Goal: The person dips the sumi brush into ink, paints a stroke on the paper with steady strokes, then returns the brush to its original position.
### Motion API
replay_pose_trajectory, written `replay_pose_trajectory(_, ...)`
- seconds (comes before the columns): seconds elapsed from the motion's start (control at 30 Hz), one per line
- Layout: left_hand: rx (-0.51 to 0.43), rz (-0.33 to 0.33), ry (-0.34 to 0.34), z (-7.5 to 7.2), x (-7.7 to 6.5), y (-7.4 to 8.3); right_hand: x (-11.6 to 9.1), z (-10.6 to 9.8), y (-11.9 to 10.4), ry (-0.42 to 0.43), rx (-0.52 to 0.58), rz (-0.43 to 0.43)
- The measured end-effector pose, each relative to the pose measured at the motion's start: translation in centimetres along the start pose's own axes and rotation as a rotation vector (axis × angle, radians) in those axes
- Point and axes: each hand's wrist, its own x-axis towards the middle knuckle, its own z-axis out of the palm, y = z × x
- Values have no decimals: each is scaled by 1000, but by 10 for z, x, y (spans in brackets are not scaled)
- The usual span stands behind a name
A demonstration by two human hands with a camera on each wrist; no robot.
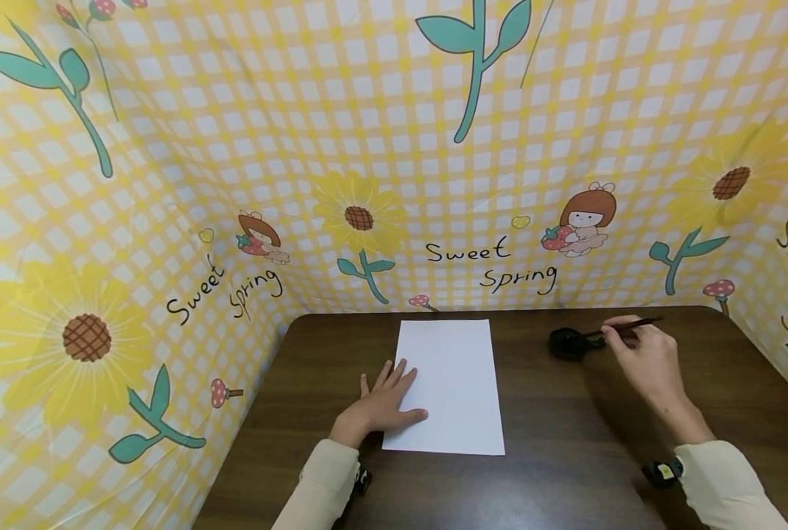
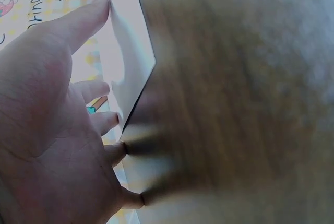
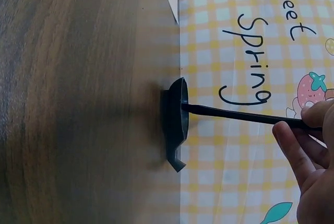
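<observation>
A blank white sheet of paper (image 1: pixel 456 383) lies on the dark wooden table. My left hand (image 1: pixel 386 403) rests on its left edge with fingers spread. In the left wrist view, the thumb and some fingertips of the left hand (image 2: pixel 52 114) touch the paper (image 2: pixel 122 36). To the paper's right, my right hand (image 1: pixel 652 361) pinches a dark thin-handled brush (image 1: pixel 650 322). As the right wrist view shows, the tip end of the brush (image 3: pixel 235 115) reaches into a small black ink dish (image 3: pixel 174 114); its tip is hidden inside. The dish (image 1: pixel 565 344) stands on the table.
The brown table (image 1: pixel 553 471) has rounded far corners. A yellow checked cloth (image 1: pixel 381 147) printed with flowers and lettering hangs behind it and along both sides. Dark wrist devices (image 1: pixel 662 472) sit at both cuffs.
</observation>
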Motion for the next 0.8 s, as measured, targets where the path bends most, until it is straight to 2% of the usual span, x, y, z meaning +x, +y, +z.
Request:
replay_pose_trajectory(0.27, -11, -19, 1, 6, 6, -8, 1, -3, -1, 16, -2, 47)
replay_pose_trajectory(0.5, 50, -37, -3, -7, -5, 11, 0, -2, 3, 18, 2, 62)
replay_pose_trajectory(0.63, 62, -49, -8, -7, -6, 13, -2, -2, 6, 11, -6, 88)
replay_pose_trajectory(0.8, 35, -39, -23, -7, -5, 12, -5, -2, 8, 12, -20, 101)
